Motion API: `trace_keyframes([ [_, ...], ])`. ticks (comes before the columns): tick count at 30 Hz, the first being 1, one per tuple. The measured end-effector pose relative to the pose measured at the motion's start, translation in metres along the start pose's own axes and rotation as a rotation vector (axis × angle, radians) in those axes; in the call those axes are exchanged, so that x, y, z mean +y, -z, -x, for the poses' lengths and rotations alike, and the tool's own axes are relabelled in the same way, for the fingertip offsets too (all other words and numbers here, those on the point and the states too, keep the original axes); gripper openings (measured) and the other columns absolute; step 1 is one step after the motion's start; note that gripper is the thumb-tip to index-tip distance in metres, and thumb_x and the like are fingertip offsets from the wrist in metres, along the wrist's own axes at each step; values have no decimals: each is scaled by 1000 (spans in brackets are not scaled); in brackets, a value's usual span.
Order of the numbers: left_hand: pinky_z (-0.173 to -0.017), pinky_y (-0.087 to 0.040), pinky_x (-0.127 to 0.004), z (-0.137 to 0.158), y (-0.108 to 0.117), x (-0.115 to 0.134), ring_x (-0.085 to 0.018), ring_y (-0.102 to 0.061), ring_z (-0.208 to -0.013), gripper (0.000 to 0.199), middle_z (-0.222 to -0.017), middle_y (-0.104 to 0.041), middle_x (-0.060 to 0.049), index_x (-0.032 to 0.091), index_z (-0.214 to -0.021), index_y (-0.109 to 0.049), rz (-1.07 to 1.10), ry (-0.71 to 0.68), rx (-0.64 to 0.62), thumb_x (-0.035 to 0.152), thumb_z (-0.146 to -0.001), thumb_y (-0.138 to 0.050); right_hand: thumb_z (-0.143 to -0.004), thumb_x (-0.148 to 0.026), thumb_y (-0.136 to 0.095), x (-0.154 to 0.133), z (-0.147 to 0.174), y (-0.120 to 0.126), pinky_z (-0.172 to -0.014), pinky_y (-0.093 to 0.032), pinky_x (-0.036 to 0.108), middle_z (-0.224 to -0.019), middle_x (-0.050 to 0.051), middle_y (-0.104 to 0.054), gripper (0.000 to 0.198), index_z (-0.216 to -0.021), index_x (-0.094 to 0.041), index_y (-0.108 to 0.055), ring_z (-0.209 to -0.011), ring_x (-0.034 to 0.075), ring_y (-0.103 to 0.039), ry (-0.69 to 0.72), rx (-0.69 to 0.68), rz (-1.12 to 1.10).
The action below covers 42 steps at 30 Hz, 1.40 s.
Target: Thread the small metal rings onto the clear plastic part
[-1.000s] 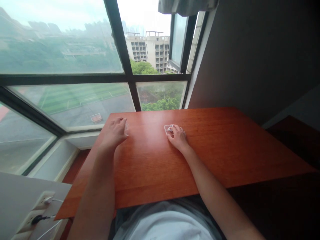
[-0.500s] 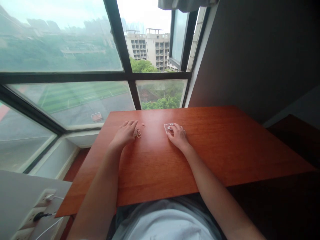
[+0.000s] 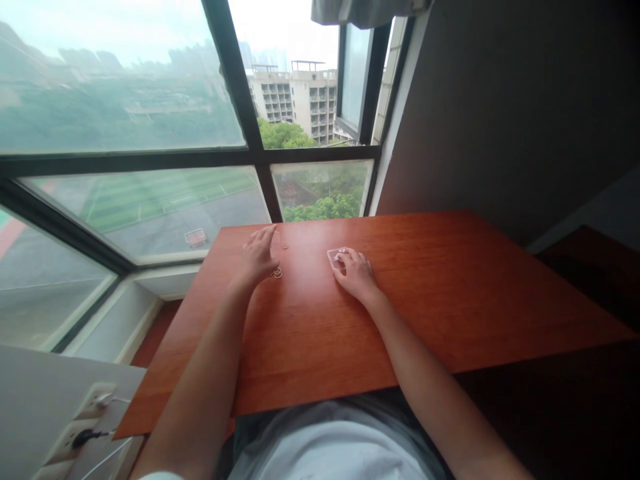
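Beyond the table (image 3: 340,347) stands the window frame (image 3: 320,156); on it, the right hand (image 3: 356,270) grips a clear box (image 3: 332,258) and the left hand (image 3: 260,255), spread around a clear case (image 3: 275,245), partly obscures rings (image 3: 279,273).

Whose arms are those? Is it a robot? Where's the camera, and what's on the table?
No robot here! These are a person's bare arms. The camera sits on that person's head, looking forward and down.

On the reddish-brown wooden table, the right hand rests on a clear, shallow case with small white pieces showing in it. The left hand is curved beside some small pale rings. Something see-through seems to be between its thumb and fingers, but it's too faint to tell what.
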<state>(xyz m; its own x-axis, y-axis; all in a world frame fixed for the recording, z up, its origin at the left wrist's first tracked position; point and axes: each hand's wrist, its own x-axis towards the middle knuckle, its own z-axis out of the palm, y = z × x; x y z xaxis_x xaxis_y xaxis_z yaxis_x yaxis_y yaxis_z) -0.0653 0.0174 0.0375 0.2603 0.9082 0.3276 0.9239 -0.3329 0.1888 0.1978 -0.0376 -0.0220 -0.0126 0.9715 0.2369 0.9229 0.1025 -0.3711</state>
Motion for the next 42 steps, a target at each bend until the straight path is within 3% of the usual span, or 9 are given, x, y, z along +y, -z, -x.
trace_keyframes([
  [7, -111, -37, -44, -16, -13, -6, -31, -42, -135, 79, -148, -47, -10, 18, -144, -44, -82, -9, -102, 15, -66, -55, -87, -35, -54, 0, -1, 1, -99, -41, 42, -141, 10, -51, 39, -123, -24, -63, -122, 29, -47, 1, -15, 6],
  [14, -109, -40, -41, -5, -11, -14, -32, -49, -128, 73, -137, -58, -9, 21, -132, -59, -7, -48, -349, 20, -59, -62, -87, -34, -55, 1, -1, 0, -100, -41, 42, -140, 10, -52, 39, -123, -23, -63, -121, 28, -47, 13, -9, 6],
  [17, -105, -44, -39, -3, -3, -15, -31, -55, -121, 68, -131, -61, -8, 21, -127, -64, 92, -31, -313, 20, -59, -60, -87, -34, -53, 2, -1, -1, -101, -40, 41, -140, 10, -52, 38, -122, -22, -64, -121, 28, -47, 16, 5, 1],
  [23, -109, -41, -38, -18, -7, -13, -28, -51, -126, 72, -138, -56, -11, 12, -134, -55, 185, -58, -47, 17, -62, -53, -88, -34, -53, 3, 0, -2, -102, -40, 41, -140, 11, -52, 38, -122, -22, -64, -121, 28, -48, 21, 10, 2],
  [27, -109, -38, -42, -34, -20, -3, -31, -50, -128, 70, -139, -55, -14, 12, -138, -52, 46, -73, -168, 20, -69, -53, -88, -34, -53, 4, -1, -3, -102, -39, 41, -140, 10, -52, 39, -123, -22, -64, -122, 29, -47, 21, 6, -7],
  [31, -106, -39, -47, -36, -19, 1, -33, -52, -124, 53, -133, -62, -11, 19, -127, -64, -105, -71, -292, 24, -76, -50, -87, -34, -54, 5, -1, -4, -102, -39, 41, -141, 11, -52, 39, -124, -22, -64, -122, 29, -47, 21, 3, -10],
  [37, -96, -49, -35, -28, 8, -8, -30, -62, -112, 57, -124, -67, -8, 19, -127, -64, 113, -40, -495, 34, -72, -54, -87, -34, -54, 4, -1, -4, -102, -39, 41, -141, 10, -51, 39, -123, -22, -64, -122, 28, -47, 22, 8, -6],
  [39, -96, -50, -35, -27, 16, -14, -30, -62, -112, 63, -124, -66, -7, 19, -127, -63, 196, -16, -477, 30, -65, -58, -87, -34, -54, 4, -1, -3, -102, -39, 41, -141, 10, -51, 38, -122, -22, -64, -122, 28, -47, 20, 7, -9],
  [42, -100, -49, -36, -27, 23, -22, -29, -58, -118, 68, -129, -61, -5, 22, -126, -63, 312, 8, -354, 23, -59, -59, -87, -34, -54, 4, -1, -3, -101, -40, 41, -140, 10, -52, 38, -122, -23, -64, -121, 28, -47, 18, 2, -10],
])
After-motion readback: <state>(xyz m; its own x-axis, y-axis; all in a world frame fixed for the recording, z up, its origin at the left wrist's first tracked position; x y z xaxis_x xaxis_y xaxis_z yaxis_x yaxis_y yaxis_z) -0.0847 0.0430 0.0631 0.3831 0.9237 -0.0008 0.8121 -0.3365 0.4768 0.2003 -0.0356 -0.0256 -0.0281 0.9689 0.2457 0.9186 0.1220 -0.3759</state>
